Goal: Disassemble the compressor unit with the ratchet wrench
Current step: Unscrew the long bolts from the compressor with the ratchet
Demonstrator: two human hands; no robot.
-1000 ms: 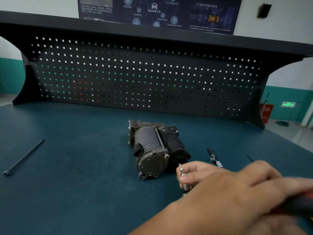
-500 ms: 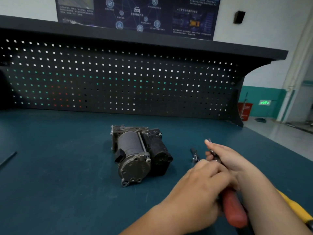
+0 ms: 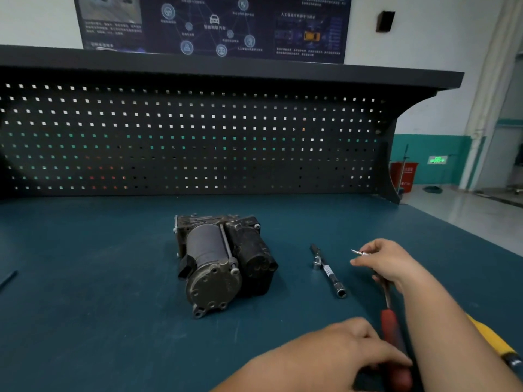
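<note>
The dark, grimy compressor unit [image 3: 223, 261] lies on the blue bench mat, its round end cap with bolts facing me. To its right I hold the ratchet wrench [image 3: 392, 323] in both hands, above the mat. My left hand [image 3: 325, 356] grips its red handle at the bottom of the view. My right hand [image 3: 389, 261] closes round the far metal end, where a small silver bit [image 3: 358, 252] sticks out past my fingers. The wrench's head is hidden inside my right hand.
A chrome extension bar with a socket [image 3: 328, 271] lies between the compressor and my right hand. A yellow-handled tool [image 3: 493, 339] lies under my right forearm. A thin dark rod [image 3: 8, 278] shows at the left edge. A black pegboard [image 3: 198, 142] backs the bench.
My hands have drawn apart along the wrench: the right hand now sits at the far end with the bit showing, the left lower on the red handle. The view has turned slightly.
</note>
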